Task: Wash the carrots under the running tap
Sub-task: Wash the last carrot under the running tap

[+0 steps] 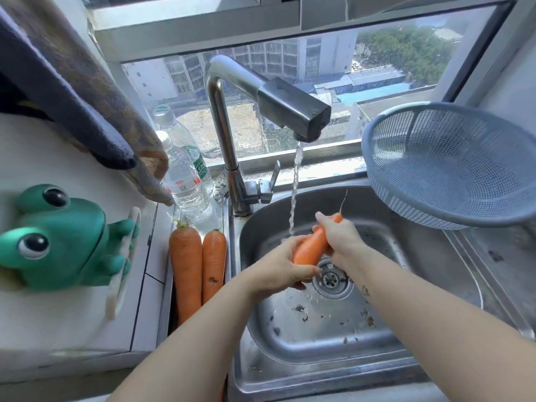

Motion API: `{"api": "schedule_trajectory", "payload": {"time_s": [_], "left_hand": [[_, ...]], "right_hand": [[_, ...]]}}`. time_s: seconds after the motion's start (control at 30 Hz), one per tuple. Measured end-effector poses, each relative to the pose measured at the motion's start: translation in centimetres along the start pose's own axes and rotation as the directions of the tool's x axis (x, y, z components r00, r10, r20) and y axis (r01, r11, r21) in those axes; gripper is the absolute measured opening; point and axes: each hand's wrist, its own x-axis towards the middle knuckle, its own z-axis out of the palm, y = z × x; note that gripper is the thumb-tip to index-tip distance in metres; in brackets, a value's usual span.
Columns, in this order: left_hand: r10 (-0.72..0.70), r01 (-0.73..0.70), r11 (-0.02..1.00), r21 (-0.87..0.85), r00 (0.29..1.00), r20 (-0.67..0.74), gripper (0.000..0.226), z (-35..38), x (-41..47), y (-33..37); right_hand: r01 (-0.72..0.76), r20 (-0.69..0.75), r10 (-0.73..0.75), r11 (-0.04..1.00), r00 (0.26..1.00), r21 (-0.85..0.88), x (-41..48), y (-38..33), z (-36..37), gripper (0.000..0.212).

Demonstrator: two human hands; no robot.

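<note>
Over the steel sink [385, 338] I hold one orange carrot [311, 247] in both hands, just right of the water stream [294, 195] falling from the tap [293, 110]. My left hand [282, 266] grips its thick lower end. My right hand [339, 236] wraps around its thin upper end, whose root tail sticks up past my fingers. Two more carrots [185, 268] [214, 262] lie side by side on the ledge left of the sink.
A blue-grey plastic colander [452, 163] sits at the sink's right rear. Two water bottles [185, 175] stand left of the tap base. A green frog holder [58, 239] and a hanging towel [87, 97] are on the left. Bits of debris lie near the drain [332, 280].
</note>
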Motion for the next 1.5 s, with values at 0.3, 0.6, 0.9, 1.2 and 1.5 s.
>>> {"api": "schedule_trajectory", "payload": {"time_s": [0.3, 0.6, 0.9, 1.2, 1.5], "left_hand": [[-0.114, 0.039, 0.979, -0.202, 0.92, -0.376, 0.03, -2.4, 1.8, -1.6], [-0.017, 0.069, 0.983, 0.172, 0.959, -0.285, 0.042, -2.3, 2.3, -1.2], [0.033, -0.123, 0.907, -0.403, 0.974, -0.223, 0.031, 0.0, 1.4, -2.6], [-0.269, -0.274, 0.601, -0.751, 0.816, -0.512, 0.012, 2.6, 2.0, -1.3], [-0.214, -0.109, 0.576, -0.81, 0.937, -0.278, 0.034, 1.1, 1.1, 0.4]], "right_hand": [[-0.029, 0.182, 0.025, 0.999, 0.983, 0.02, -1.4, 0.7, -3.4, 0.037], [0.66, 0.649, -0.273, -0.06, 0.711, -0.749, -2.8, -0.2, -4.7, 0.077], [0.491, 0.548, -0.074, 0.555, 0.833, -0.671, -4.0, 1.4, -2.9, 0.021], [0.588, 0.594, -0.087, 0.315, 0.8, -0.745, -6.0, 2.0, -1.3, 0.023], [0.378, 0.47, 0.005, 0.587, 0.883, -0.716, -5.1, 1.8, -2.5, 0.021]]}}
